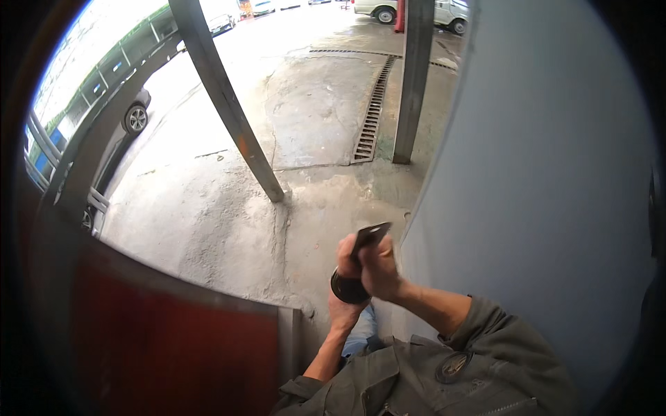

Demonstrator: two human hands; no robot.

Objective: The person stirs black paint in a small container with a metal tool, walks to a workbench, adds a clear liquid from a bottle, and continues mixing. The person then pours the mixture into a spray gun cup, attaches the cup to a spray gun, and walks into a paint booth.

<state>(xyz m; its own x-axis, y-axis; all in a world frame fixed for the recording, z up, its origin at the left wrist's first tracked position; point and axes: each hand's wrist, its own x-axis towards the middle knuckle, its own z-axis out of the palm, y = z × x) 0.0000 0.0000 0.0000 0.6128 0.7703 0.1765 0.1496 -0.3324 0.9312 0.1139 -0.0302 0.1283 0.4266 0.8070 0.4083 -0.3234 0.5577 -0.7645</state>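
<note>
My two hands are close together in front of my body, at the middle right of the head view. My left hand [345, 255] is closed around a black round thing [349, 287] with a rim, whose kind I cannot make out. A flat dark plate [368, 238] with a small hole near its upper end sticks up between both hands. Wrapped closed against this plate, my right hand [381, 272] is slightly blurred. The lower part of the plate is hidden by my fingers, so I cannot tell whether it joins the round thing.
A grey-blue panel [541, 173] rises close on my right. To my left is a dark red panel [180, 326] with a metal edge. Two metal posts [232, 114] stand ahead on the concrete floor [208, 243], beside a drain grate [371, 114]. Parked vehicles stand farther off.
</note>
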